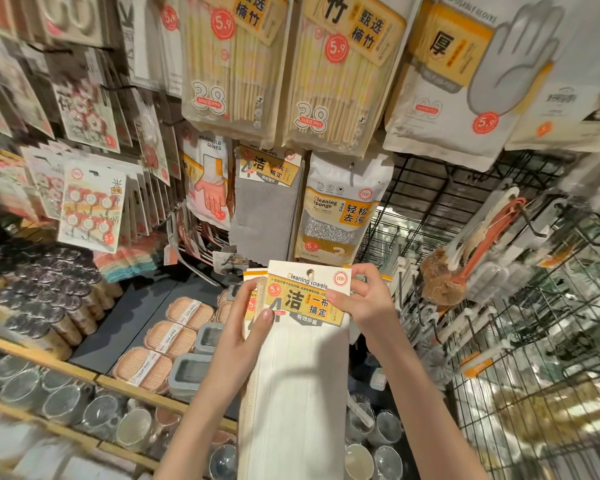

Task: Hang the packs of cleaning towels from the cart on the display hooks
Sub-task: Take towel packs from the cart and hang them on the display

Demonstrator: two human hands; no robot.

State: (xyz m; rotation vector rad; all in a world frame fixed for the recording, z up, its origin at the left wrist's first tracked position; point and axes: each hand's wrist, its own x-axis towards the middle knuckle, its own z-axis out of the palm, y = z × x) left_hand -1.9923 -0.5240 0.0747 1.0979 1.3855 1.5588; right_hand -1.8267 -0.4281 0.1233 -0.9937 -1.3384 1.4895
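Lower centre of frame: left hand (246, 320) gripping white towel pack (298, 358) at its left edge, thumb across the front. Right hand (364, 303) pinching the header card's right side. Above, grey towels (264, 209) hanging on the display, sponge pack (336, 216) beside.

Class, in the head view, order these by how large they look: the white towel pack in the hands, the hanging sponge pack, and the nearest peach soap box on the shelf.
1. white towel pack, though nearest the camera
2. sponge pack
3. soap box
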